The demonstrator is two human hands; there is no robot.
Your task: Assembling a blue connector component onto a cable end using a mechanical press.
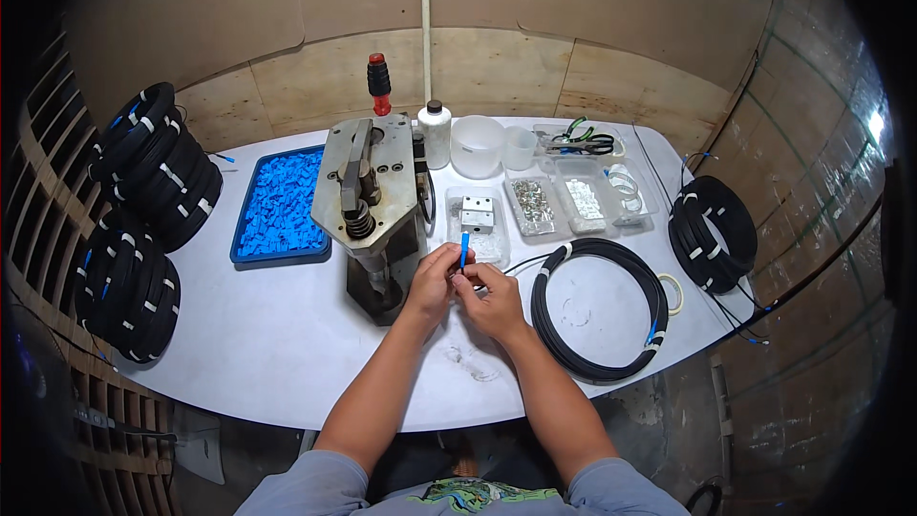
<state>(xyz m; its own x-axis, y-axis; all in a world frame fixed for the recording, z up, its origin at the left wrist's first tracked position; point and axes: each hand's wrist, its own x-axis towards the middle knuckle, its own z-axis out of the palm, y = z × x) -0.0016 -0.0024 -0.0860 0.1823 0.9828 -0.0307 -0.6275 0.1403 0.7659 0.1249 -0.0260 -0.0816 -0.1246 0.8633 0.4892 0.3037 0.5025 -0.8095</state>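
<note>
My left hand point(435, 279) and my right hand point(490, 301) meet in front of the machine, fingers closed in a pinch. Between them a slim blue connector sleeve point(465, 247) stands upright, its lower end hidden by the fingertips. A thin black cable point(528, 266) runs from the large black cable coil point(600, 373) to my right hand, which grips it near its end. Just beyond the hands, a silver metal block point(477, 214) sits in a clear plastic tray point(491, 250).
The metal hand press point(334, 215) stands left of my hands, beside a tray point(239, 259) heaped with blue sleeves. Black coils point(162, 182) are stacked far left, another coil point(712, 232) at right. Behind are a bottle point(435, 139), a tub point(477, 146) and small-parts boxes point(531, 208).
</note>
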